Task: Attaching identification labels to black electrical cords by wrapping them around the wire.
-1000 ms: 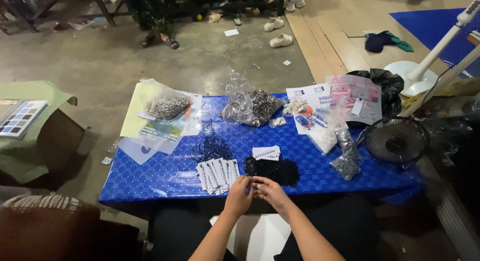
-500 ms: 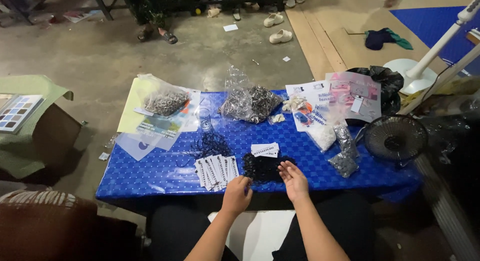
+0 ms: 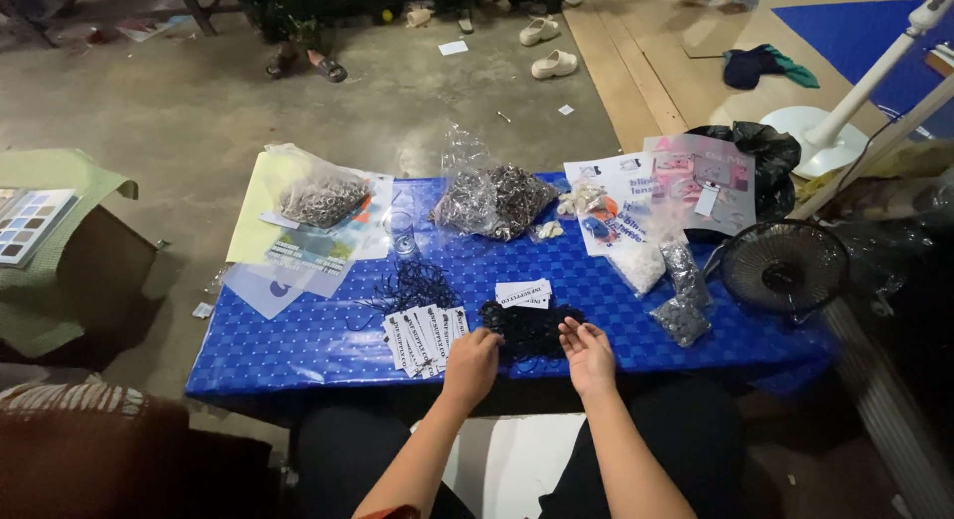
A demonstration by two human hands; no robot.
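Observation:
A low table with a blue woven cover (image 3: 298,340) stands in front of me. My left hand (image 3: 471,364) rests at its near edge, fingertips touching a pile of small black pieces (image 3: 530,327). My right hand (image 3: 588,354) lies palm up with fingers apart, just right of that pile, and holds nothing. A fanned row of white printed tags (image 3: 422,335) lies left of my left hand. A small stack of white tags (image 3: 524,293) sits behind the black pile. A tangle of thin black cords (image 3: 407,286) lies further left.
Clear bags of small metal parts (image 3: 323,199) (image 3: 494,199) (image 3: 681,300) sit along the table, with printed sheets (image 3: 646,186) at the right. A small black fan (image 3: 783,271) stands off the table's right end. A green-covered box (image 3: 60,241) sits left. Sandals (image 3: 545,44) lie on the concrete floor.
My hands were together above the table edge; they have parted. The right hand swung out and now rests palm up beside the black pile, while the left hand reached the pile.

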